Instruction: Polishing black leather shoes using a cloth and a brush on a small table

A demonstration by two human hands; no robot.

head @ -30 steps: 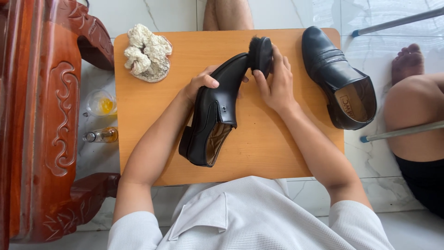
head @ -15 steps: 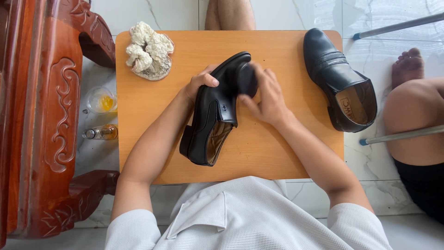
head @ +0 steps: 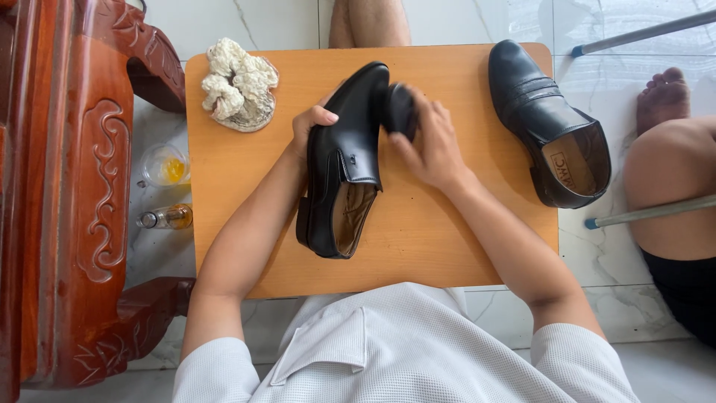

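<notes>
A black leather shoe (head: 344, 168) lies on the small wooden table (head: 447, 239), toe pointing away from me. My left hand (head: 309, 127) grips its left side near the vamp. A dark round polishing pad (head: 400, 110) is in my right hand (head: 426, 142) and rests against the right side of the shoe's toe. The second black shoe (head: 548, 123) lies apart at the table's right edge, with its opening towards me.
A bundle of whitish cloth or cotton in a clear dish (head: 239, 86) sits at the table's far left corner. A carved red wooden chair (head: 82, 194) stands left; a small bottle (head: 168, 217) and a cup (head: 165, 164) lie on the floor. Another person's leg (head: 667, 164) is on the right.
My right hand has brought the dark pad down from beyond the toe onto the right side of the shoe. My left hand still holds the shoe in place.
</notes>
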